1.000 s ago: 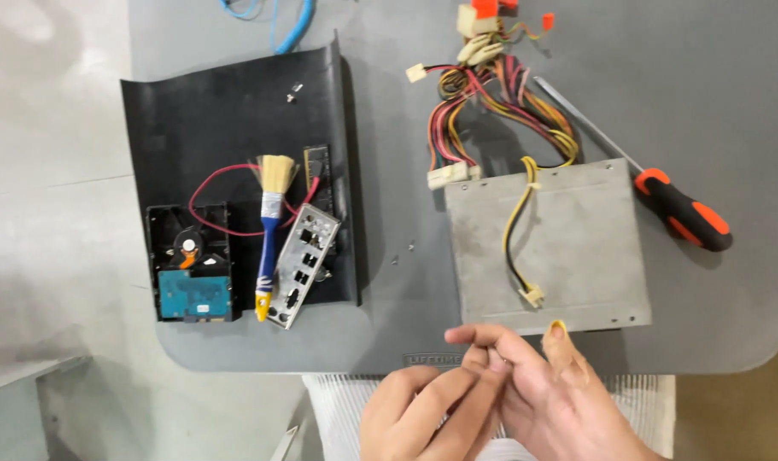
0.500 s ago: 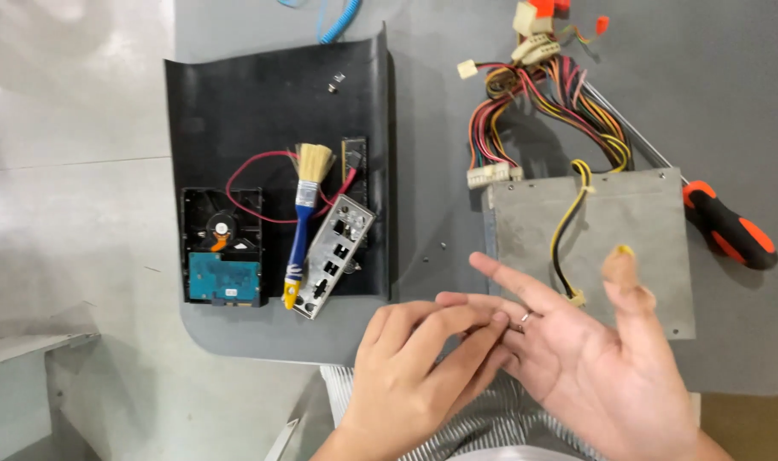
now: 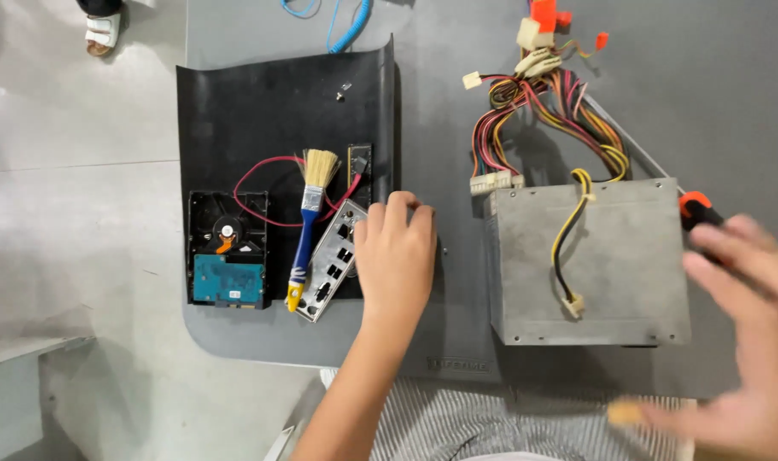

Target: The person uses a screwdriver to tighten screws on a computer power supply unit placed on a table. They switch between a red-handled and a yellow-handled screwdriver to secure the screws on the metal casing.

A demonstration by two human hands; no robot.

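One grey power supply box (image 3: 590, 260) on the grey worktop (image 3: 713, 102), long axis left-right, flat face up, its one bundle of coloured wires (image 3: 547, 107) running off the far edge; a yellow-black lead lies down the top face. One black mat (image 3: 269, 111) on the left carrying one hard drive (image 3: 228, 260), one blue-handled brush (image 3: 308, 224) with bristles pointing away from the person, one slim dark circuit strip (image 3: 360, 165), one metal port plate (image 3: 331, 260) lying tilted. One orange-and-black screwdriver (image 3: 695, 209) just right of the box, mostly hidden. Left hand (image 3: 395, 252) lies palm-down at the mat's right edge, fingers curled loosely together, covering the port plate's near corner; holds nothing that I can see. Right hand (image 3: 743, 341) is blurred, fingers spread apart, over the box's right side and the screwdriver; contact can't be told, nothing clamped.
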